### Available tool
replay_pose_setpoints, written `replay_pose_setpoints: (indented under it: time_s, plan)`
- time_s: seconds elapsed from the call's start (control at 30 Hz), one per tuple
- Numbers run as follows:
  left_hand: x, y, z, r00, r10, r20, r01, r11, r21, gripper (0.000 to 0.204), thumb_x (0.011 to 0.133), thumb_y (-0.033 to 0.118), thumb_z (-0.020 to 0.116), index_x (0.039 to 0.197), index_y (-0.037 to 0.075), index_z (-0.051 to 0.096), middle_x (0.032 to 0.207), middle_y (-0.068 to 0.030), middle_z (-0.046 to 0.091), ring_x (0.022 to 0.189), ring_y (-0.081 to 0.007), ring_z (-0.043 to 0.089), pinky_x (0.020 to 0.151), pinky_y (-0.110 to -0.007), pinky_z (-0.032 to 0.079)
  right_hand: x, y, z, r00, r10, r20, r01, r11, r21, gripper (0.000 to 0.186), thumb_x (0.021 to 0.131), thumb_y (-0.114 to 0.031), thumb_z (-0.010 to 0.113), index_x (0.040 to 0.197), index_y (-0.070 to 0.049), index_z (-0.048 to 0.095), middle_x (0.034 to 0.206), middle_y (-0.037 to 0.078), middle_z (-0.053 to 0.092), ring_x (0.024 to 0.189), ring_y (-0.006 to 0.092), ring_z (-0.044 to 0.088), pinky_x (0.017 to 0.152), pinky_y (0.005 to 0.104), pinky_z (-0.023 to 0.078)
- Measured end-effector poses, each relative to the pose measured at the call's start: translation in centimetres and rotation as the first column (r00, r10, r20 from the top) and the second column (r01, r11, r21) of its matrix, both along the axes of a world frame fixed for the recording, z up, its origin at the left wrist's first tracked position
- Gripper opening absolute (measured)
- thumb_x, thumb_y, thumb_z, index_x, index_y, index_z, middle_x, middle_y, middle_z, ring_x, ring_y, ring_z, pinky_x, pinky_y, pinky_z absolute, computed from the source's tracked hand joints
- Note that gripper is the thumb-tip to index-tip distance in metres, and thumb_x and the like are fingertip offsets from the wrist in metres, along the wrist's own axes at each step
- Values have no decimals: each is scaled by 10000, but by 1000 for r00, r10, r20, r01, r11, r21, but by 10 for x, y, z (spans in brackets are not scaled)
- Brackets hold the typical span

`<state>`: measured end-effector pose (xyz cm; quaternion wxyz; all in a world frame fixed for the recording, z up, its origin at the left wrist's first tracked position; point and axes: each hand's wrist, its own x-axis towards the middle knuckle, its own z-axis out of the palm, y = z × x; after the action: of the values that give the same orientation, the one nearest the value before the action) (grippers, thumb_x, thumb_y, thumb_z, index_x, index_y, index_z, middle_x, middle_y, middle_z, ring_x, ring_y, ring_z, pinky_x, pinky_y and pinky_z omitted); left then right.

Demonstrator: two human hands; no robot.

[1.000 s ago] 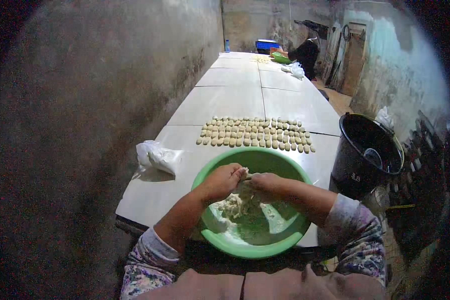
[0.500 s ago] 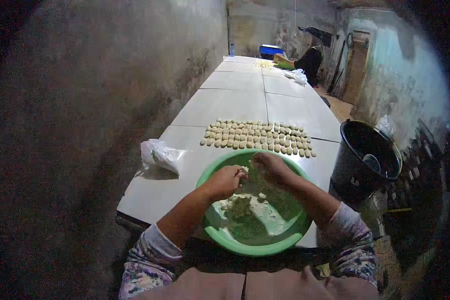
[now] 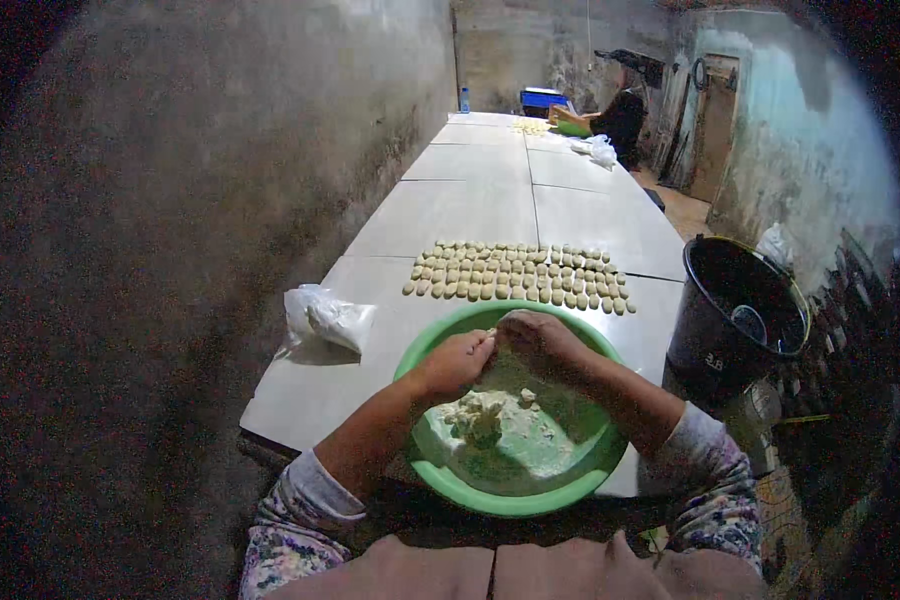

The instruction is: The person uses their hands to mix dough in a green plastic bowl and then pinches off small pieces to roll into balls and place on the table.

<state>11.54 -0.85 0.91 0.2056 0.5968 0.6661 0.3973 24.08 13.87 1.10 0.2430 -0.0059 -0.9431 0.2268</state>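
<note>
A green plastic basin [image 3: 530, 507] stands at the near end of the white table. Loose pale dough [image 3: 482, 408] and flour lie in its bottom. Over the basin's far half, my left hand [image 3: 455, 364] is closed round a small dough piece [image 3: 491, 332], of which only a pale bit shows at the fingertips. My right hand [image 3: 532, 338] meets it from the right, back of the hand up and fingers curled in; what they hold, if anything, is hidden. Just past the rim, small oval dough pieces [image 3: 500, 272] lie in several rows.
Left of the basin sits a clear plastic bag [image 3: 328, 318] with white contents. A large black bucket [image 3: 705, 340] stands off the table's right edge. At the far end are a person in dark clothes [image 3: 622, 122], a blue crate [image 3: 543, 100] and another plastic bag [image 3: 597, 150].
My hands have come together: the left moved slightly right, the right fingers now touch it. The dough bit at my left fingertips is more covered. The whole view shifted slightly.
</note>
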Motion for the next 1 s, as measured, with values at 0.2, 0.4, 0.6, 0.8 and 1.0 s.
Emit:
replay_pose_setpoints:
  time_s: [0.2,0.4,0.6,0.8,1.0]
  plan:
    - [-10,-3,4,992,-111,-56,106,990,-91,312,933,237,396,958,-37,542,864,-216,587,748,-333,538,718,-392,435,0,18,3,979,-198,49,203,965,-166,183,791,-39,611,968,2,591,875,154,615,731,210,603,668,330,477]
    - [-5,-8,-12,977,-110,-183,60,964,-258,290,784,175,484,989,-20,546,801,-189,578,779,-336,585,713,-418,461,5,35,2,985,163,-63,-152,612,-776,419,722,-49,693,1114,13,559,1042,78,625,906,171,602,800,296,482]
    - [-10,-11,-21,933,-139,-332,97,986,-139,375,801,163,471,1108,-43,534,1244,-270,445,1130,-380,464,969,-411,384,12,42,15,945,323,48,-210,713,-669,463,773,-144,677,1184,6,526,1120,71,593,999,165,566,869,327,459]
    - [-2,-12,-7,864,-121,-489,41,984,-172,431,876,236,477,1230,-7,512,1384,-317,278,1254,-432,340,1065,-464,263,22,26,28,939,296,175,-58,638,-768,315,864,-213,635,1096,-7,583,1001,57,631,859,122,593,783,306,488]
    - [-19,-29,74,902,-109,-418,64,991,-120,428,905,291,503,1217,-3,515,1318,-267,411,1216,-396,408,1038,-438,308,20,1,51,869,429,248,159,231,-960,201,848,-97,575,1023,-3,608,993,107,632,890,216,605,831,339,471]
